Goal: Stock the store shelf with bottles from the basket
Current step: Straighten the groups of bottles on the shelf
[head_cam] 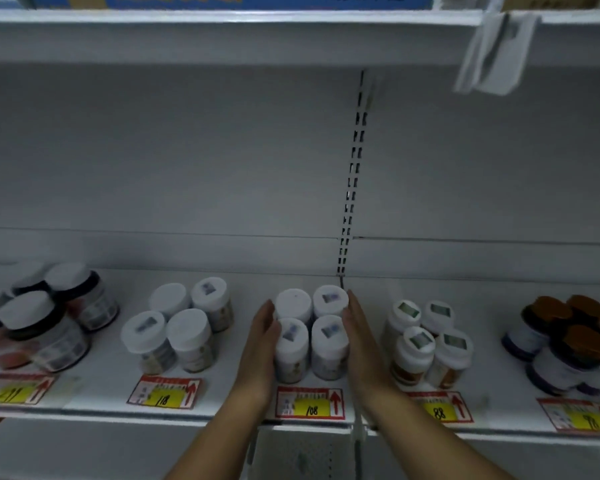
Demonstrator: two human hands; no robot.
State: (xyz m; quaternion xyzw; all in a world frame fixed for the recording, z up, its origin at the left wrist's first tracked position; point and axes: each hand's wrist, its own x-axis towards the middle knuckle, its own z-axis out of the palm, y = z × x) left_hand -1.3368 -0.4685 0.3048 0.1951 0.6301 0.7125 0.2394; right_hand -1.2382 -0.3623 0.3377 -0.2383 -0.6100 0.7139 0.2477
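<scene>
Four white-capped bottles [310,336] stand in a tight two-by-two block on the white store shelf [94,386], just behind a red and yellow price tag [310,403] reading 108. The left hand [260,348] lies flat against the left side of the block, fingers straight and together, touching the two left bottles. The right hand [361,341] mirrors it on the right side, palm inward, fingers straight and pressed along the two right bottles, fingertips reaching level with the rear cap. Neither hand curls round anything; both simply press the group between them. Both bare forearms come up from the bottom edge of the view.

To the left, another cluster of four white-lidded bottles [177,327] sits well apart from the hands, behind a tag [165,393] marked 118. Further left are dark jars with white lids [49,317], blurred. To the right of the hands stands a group of four white bottles with greenish cap stickers [428,344], near the right wrist, and at the far right a bunch of dark bottles with orange-brown caps [572,341]. A slotted upright strip [352,188] runs down the back panel, ending just behind the pressed block. An upper shelf [222,19] crosses the top, with a clear plastic tag holder [492,53] hanging from its edge at the right. The basket is out of view
</scene>
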